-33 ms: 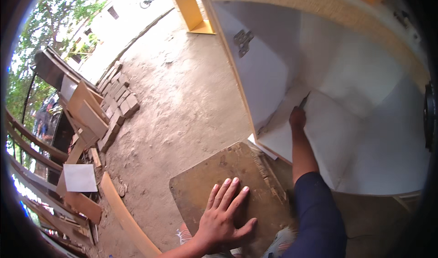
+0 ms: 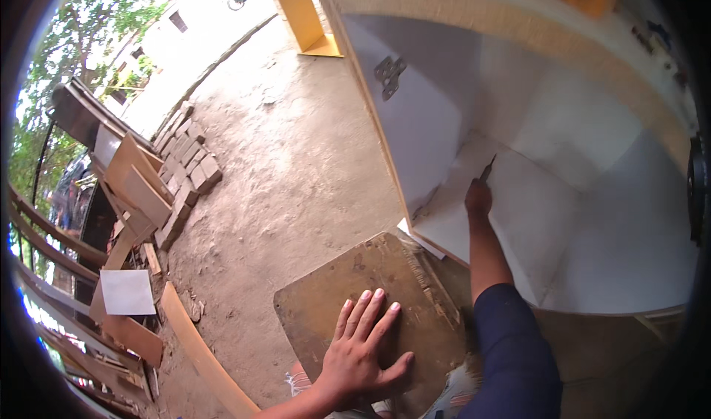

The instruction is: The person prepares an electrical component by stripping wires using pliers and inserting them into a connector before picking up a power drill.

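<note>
Inside the cabinet (image 2: 629, 226), my right hand (image 2: 479, 197) grips a pointed tool (image 2: 487, 170), probably panel work, needing steady aim next; my left hand (image 2: 361, 361) splays empty on wooden board (image 2: 318, 293).

Smooth cabinet interior (image 2: 622, 226), scuffed wooden board (image 2: 315, 300), metal hinge (image 2: 389, 77).

Shows no readable text, label, brand, number or sign: not on the flat white rectangular sheet (image 2: 127, 292) at left, yellow open-fronted box (image 2: 300, 15) far off, or white-lined wooden cabinet (image 2: 415, 123) at right.
</note>
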`<state>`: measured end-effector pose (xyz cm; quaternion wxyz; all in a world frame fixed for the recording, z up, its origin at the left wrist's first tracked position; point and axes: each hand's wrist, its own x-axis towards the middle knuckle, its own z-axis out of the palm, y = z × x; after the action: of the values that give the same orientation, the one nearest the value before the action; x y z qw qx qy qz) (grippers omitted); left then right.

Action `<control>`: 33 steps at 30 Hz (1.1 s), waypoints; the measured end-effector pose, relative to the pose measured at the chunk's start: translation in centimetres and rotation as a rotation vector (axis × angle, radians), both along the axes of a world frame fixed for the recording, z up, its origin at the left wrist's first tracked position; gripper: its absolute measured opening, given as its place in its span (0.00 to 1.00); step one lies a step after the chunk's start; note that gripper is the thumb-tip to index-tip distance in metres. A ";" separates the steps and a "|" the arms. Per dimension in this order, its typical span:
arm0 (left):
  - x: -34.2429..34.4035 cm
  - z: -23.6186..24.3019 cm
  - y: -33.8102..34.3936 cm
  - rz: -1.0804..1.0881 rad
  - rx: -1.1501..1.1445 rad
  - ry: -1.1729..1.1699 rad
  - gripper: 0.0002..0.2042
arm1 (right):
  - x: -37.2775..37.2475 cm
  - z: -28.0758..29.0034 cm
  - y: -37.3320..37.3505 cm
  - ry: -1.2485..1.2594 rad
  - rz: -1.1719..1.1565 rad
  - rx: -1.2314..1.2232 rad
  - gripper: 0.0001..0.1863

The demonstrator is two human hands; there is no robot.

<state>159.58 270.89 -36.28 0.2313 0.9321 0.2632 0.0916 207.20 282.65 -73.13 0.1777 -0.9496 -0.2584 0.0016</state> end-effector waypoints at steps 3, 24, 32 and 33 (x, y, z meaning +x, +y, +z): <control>-0.4 0.9 -0.1 0.000 0.030 0.032 0.40 | -6.7 1.5 -6.3 0.161 0.068 0.023 0.14; 8.2 18.5 -5.7 -0.256 -0.257 -0.135 0.16 | -37.0 62.5 -54.0 1.828 -0.382 0.838 0.19; 27.1 36.9 -14.6 -0.303 -0.119 -0.442 0.10 | -37.4 72.2 -57.4 1.420 -0.367 1.131 0.15; 28.8 37.7 -15.2 -0.296 0.002 -0.358 0.12 | -37.0 72.2 -58.0 1.372 -0.327 1.159 0.14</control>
<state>188.41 255.65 1.37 0.2843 0.9297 0.0784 0.2206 170.24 224.68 -0.90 0.7396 -0.5271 0.0815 0.4105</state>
